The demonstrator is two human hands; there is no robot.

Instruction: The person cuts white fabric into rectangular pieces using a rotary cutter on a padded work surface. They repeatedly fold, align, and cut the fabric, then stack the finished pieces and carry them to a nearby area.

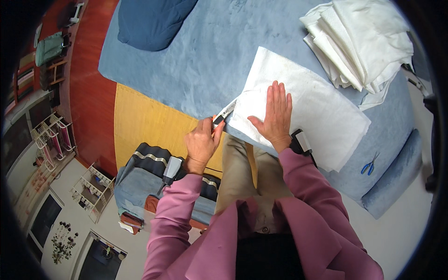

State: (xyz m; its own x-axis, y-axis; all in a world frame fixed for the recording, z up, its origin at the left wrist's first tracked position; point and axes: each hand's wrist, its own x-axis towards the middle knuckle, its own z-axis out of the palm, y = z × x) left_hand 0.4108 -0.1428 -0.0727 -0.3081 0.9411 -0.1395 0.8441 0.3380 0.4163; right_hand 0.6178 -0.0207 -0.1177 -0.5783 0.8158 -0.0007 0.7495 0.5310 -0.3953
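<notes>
From the head view, no package, label or sign can be made out; the shelves and racks at the left rim are too small and bent by the lens to read.

A white cloth (303, 107) lies flat on a blue bed cover (210, 51), its near corner at the cover's front edge. A stack of folded white cloths (361, 42) sits at the far right, just beyond the flat one. A dark blue pillow (151, 21) lies at the top, cut off by the frame. Blue-handled scissors (370, 164) lie on the cover near its right front edge, well apart from both hands.

The right hand (275, 116) rests palm down on the flat cloth near its left edge, fingers straight and close together, thumb set apart. The left hand (203, 140) is just off the cloth's left corner, its thumb and fingers pinched on a small tool (224, 114) with a pale, narrow blade-like end; that end touches the cloth's edge. What kind of tool it is cannot be told, since the fingers hide most of it. Both wrists carry dark strapped devices, partly hidden by pink sleeves. Below the bed lie a yellow mat (144, 121) and a grey bag (140, 182).
</notes>
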